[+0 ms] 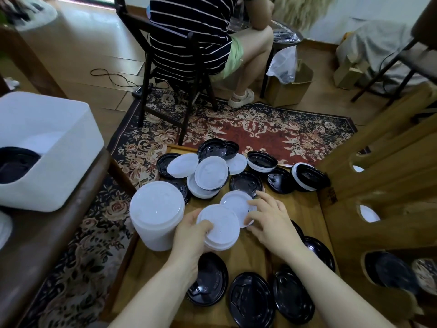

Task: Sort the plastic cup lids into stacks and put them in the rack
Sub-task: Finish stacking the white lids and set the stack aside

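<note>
I'm working over the low wooden table (305, 209), with the wooden rack (378, 176) standing just beside it on my right; its round cut-outs already show a white lid edge in two slots and black lids in the nearest one. On the table's left edge stands the tall white stack (156, 216), upright, well built up. Beyond it the unsorted pile (212, 171) of white and black lids lies mixed and overlapping, some tilted. Loose black lids (250, 301) lie flat nearest me.

Key relation: the small white stack (218, 227) sits in my left hand (191, 235), fingers curled round its near-left rim, thumb on top, gripping it. The single white lid (236, 204) lies flat just beyond and to the right of that stack, its near edge touching or overlapping the stack's far rim; I can't tell which. My right hand (272, 221) is the nearer one to it: fingers spread and lightly bent over the lid's right edge, thumb near the lid's near side. Whether it has really pinched the lid, I cannot tell; looks like touching, not a closed hold.

Lids are round, so no long axis; the rim faces up. My judgement: next move is sliding that lid leftward onto the held stack, short travel.

Lids look thin, white, translucent, shallow-domed, light and slippery.
</note>
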`<state>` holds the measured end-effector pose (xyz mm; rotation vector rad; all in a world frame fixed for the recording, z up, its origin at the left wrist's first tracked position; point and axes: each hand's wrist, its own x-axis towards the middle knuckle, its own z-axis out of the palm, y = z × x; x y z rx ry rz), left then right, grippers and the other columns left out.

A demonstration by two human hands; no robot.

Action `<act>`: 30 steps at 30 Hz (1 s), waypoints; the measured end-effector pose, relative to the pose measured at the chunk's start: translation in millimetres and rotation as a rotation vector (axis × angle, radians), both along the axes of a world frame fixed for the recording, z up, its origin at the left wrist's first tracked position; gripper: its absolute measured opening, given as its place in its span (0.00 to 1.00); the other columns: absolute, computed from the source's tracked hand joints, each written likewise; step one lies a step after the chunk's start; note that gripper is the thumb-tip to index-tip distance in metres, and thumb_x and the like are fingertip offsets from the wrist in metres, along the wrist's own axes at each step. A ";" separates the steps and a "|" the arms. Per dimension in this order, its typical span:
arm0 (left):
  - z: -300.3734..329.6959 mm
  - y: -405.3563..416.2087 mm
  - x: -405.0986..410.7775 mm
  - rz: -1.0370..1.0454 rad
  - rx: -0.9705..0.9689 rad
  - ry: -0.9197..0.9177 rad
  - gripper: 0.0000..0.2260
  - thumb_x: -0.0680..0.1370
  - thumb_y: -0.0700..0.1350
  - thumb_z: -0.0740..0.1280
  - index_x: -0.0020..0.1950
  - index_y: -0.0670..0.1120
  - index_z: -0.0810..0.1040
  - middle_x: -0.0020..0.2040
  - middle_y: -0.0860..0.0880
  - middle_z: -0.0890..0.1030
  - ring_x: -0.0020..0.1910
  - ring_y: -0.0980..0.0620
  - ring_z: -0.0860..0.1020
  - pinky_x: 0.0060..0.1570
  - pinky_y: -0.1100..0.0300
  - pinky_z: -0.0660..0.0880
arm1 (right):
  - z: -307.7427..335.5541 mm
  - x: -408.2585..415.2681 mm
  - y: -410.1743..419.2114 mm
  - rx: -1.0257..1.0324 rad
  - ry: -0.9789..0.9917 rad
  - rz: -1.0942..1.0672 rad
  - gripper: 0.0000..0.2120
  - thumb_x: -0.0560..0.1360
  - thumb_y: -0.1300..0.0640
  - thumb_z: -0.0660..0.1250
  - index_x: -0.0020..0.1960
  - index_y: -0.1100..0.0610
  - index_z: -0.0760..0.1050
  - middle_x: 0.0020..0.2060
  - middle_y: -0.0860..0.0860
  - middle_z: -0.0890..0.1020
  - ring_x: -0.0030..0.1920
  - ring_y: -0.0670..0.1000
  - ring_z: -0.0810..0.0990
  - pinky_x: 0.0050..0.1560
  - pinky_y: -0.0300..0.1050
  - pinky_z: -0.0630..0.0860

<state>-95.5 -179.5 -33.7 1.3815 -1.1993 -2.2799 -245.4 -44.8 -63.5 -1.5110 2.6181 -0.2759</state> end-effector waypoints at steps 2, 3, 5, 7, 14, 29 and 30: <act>2.6 -1.2 1.0 -0.012 0.027 0.019 0.15 0.78 0.30 0.61 0.62 0.42 0.77 0.57 0.40 0.80 0.52 0.42 0.80 0.39 0.51 0.81 | 6.5 -1.5 3.0 -0.042 -0.047 -0.034 0.05 0.71 0.56 0.76 0.41 0.49 0.80 0.55 0.46 0.81 0.70 0.52 0.69 0.65 0.50 0.60; 2.6 -1.4 1.5 -0.023 0.028 0.020 0.14 0.78 0.31 0.62 0.61 0.42 0.77 0.57 0.41 0.80 0.53 0.42 0.80 0.39 0.51 0.82 | 12.5 -1.8 4.8 -0.061 -0.098 -0.065 0.04 0.73 0.55 0.74 0.42 0.48 0.79 0.53 0.44 0.81 0.69 0.48 0.68 0.63 0.45 0.56; 1.6 -1.1 1.8 -0.047 0.019 0.012 0.14 0.79 0.32 0.63 0.62 0.43 0.77 0.58 0.41 0.80 0.54 0.41 0.80 0.40 0.50 0.82 | 26.9 -2.8 8.8 -0.115 -0.257 -0.165 0.07 0.74 0.55 0.72 0.41 0.46 0.77 0.50 0.40 0.81 0.64 0.41 0.69 0.61 0.42 0.56; -0.6 -0.2 1.3 -0.065 0.018 0.012 0.15 0.79 0.33 0.65 0.64 0.43 0.76 0.61 0.42 0.79 0.56 0.41 0.80 0.40 0.51 0.82 | 42.7 -4.6 13.8 -0.241 -0.519 -0.327 0.09 0.74 0.57 0.73 0.39 0.46 0.78 0.44 0.40 0.83 0.55 0.42 0.77 0.59 0.45 0.65; 0.1 6.3 0.0 -0.115 0.028 0.140 0.22 0.78 0.39 0.70 0.71 0.48 0.71 0.64 0.46 0.79 0.59 0.44 0.80 0.41 0.54 0.83 | 79.8 -11.9 20.3 -0.691 -1.144 -0.749 0.04 0.79 0.62 0.65 0.49 0.59 0.78 0.38 0.54 0.82 0.40 0.52 0.79 0.43 0.44 0.76; 2.0 4.1 -0.4 -0.183 0.008 0.286 0.20 0.76 0.42 0.69 0.68 0.45 0.75 0.55 0.46 0.85 0.48 0.49 0.84 0.46 0.56 0.80 | 82.1 0.7 6.7 -0.557 -1.392 -0.656 0.07 0.80 0.62 0.63 0.54 0.61 0.79 0.36 0.55 0.81 0.35 0.52 0.75 0.34 0.44 0.72; 1.7 4.5 -0.5 -0.182 0.001 0.291 0.22 0.74 0.43 0.70 0.68 0.46 0.75 0.56 0.46 0.85 0.49 0.49 0.84 0.46 0.56 0.80 | 82.2 0.9 5.8 -0.577 -1.433 -0.657 0.09 0.80 0.62 0.63 0.57 0.62 0.78 0.37 0.55 0.82 0.35 0.52 0.77 0.33 0.44 0.74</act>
